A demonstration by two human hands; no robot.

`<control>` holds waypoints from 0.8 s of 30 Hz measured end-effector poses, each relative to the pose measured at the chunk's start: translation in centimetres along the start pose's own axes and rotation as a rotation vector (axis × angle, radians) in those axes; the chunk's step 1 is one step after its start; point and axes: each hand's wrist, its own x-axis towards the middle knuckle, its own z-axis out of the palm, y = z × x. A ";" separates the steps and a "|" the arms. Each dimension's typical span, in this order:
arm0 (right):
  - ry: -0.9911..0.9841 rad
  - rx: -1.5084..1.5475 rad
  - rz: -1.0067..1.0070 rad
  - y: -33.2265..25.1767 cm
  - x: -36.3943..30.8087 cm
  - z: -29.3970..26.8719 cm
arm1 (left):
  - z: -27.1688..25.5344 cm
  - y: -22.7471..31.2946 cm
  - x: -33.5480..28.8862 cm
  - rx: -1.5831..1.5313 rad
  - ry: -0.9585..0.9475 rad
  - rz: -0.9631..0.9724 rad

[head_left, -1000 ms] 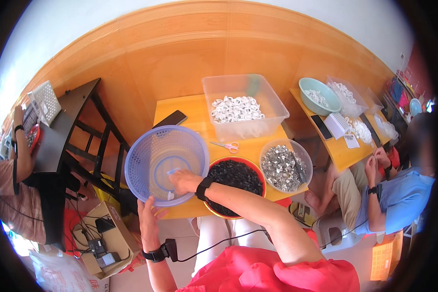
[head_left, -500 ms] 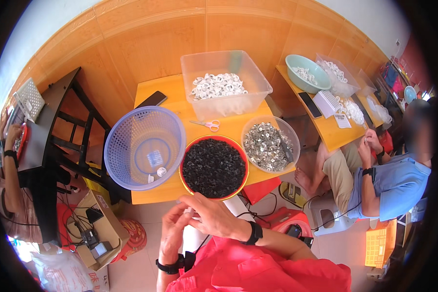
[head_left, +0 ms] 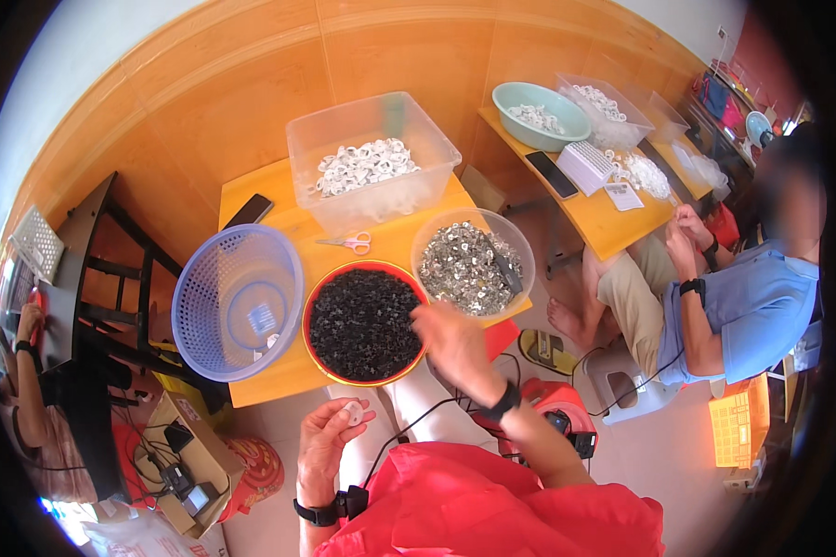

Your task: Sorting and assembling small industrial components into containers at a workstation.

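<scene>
Low in front of me, my left hand (head_left: pixel 328 438) pinches a small round white plastic piece (head_left: pixel 353 413) between thumb and fingers. My right hand (head_left: pixel 451 345) is over the right rim of a red basin (head_left: pixel 310 349) heaped with small black parts (head_left: pixel 362 325). Motion blurs its fingers, so whether they hold anything is unclear. Just beyond that hand stands a clear round tub (head_left: pixel 527 249) of small metal parts (head_left: pixel 464 265), with a dark bar-shaped object (head_left: pixel 503 274) lying on them.
A blue-purple mesh basket (head_left: pixel 195 316) with a few white pieces stands left of the basin. Behind are scissors (head_left: pixel 355 243), a black phone (head_left: pixel 249 212) and a clear bin (head_left: pixel 427 186) of white rings. Co-workers sit at a right-hand table (head_left: pixel 613 232) and at a dark left table (head_left: pixel 70 269).
My hands have parted: the right has moved up and rightward to the basin's edge, while the left stays low with the white piece now exposed. The whole view has shifted.
</scene>
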 end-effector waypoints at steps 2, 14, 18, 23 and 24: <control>0.158 -0.062 0.129 6.4 1.3 -0.1 | -0.1 0.0 0.0 0.003 -0.017 -0.017; -0.133 -0.202 0.260 11.1 3.2 -0.1 | 0.3 -0.8 0.2 0.043 -0.044 -0.082; -0.109 0.003 0.276 12.8 3.4 -0.4 | 0.4 -0.7 0.2 0.058 -0.048 -0.076; -0.164 0.442 0.547 11.7 3.7 -2.3 | 0.5 -1.0 0.4 0.037 -0.066 -0.083; -0.192 0.544 0.597 11.5 3.7 -2.6 | 0.6 -1.0 0.4 0.021 -0.073 -0.087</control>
